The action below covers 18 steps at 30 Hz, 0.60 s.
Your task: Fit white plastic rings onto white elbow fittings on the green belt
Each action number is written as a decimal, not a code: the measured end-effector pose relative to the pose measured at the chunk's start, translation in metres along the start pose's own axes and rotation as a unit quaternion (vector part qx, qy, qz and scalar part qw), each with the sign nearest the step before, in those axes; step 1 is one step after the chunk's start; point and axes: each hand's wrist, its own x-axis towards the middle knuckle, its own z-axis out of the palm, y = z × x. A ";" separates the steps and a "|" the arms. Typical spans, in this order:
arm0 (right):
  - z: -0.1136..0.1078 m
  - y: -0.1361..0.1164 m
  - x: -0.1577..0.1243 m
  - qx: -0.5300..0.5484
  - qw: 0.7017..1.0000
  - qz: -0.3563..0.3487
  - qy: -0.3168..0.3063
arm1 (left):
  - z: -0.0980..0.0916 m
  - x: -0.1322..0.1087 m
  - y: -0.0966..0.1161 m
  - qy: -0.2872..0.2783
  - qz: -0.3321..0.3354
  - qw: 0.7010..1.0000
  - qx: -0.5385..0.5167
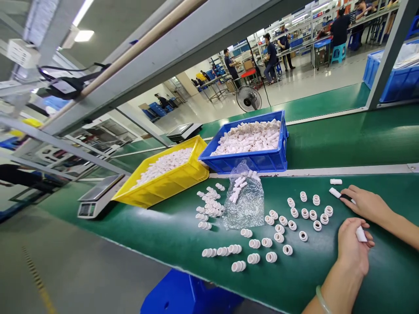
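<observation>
White tube (361, 234) clasped in left hand (352, 246), right side of green surface (389, 270), right hand (368, 203) just beyond at second tube (334, 192), grip unclear, fittings (279, 237) to the left, bag (247, 205) farther left

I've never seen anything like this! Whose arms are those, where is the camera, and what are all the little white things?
There's no robot here, just a person with two bare hands. The camera sits on the person's head, looking forward and down. The left hand, with a bracelet at its wrist, holds a small white tube. The right hand is close to another tube, on the green table. Many short white pieces are spread out there, near a clear plastic bag with a few more in or on it. Beyond are a yellow bin and a blue bin, both holding heaps of white pieces.
</observation>
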 end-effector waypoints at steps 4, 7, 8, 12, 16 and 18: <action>-0.001 0.005 -0.008 0.028 0.999 0.016 0.032 | 0.001 0.000 -0.001 0.003 0.008 1.000 0.008; -0.003 0.002 -0.004 0.043 0.997 0.031 0.051 | 0.001 0.000 -0.001 0.002 0.004 1.000 0.016; -0.003 -0.002 -0.001 0.045 0.997 0.032 0.054 | 0.001 0.000 -0.002 0.002 0.004 1.000 0.017; 0.002 -0.022 0.017 0.051 0.998 0.011 0.048 | -0.001 0.001 -0.001 0.004 0.007 1.000 0.017; 0.004 -0.032 0.023 0.075 0.997 0.008 0.034 | -0.003 0.001 -0.001 0.003 0.011 1.000 0.007; 0.002 -0.027 0.018 0.100 0.994 0.019 0.032 | -0.002 0.000 -0.002 -0.002 0.017 1.000 -0.009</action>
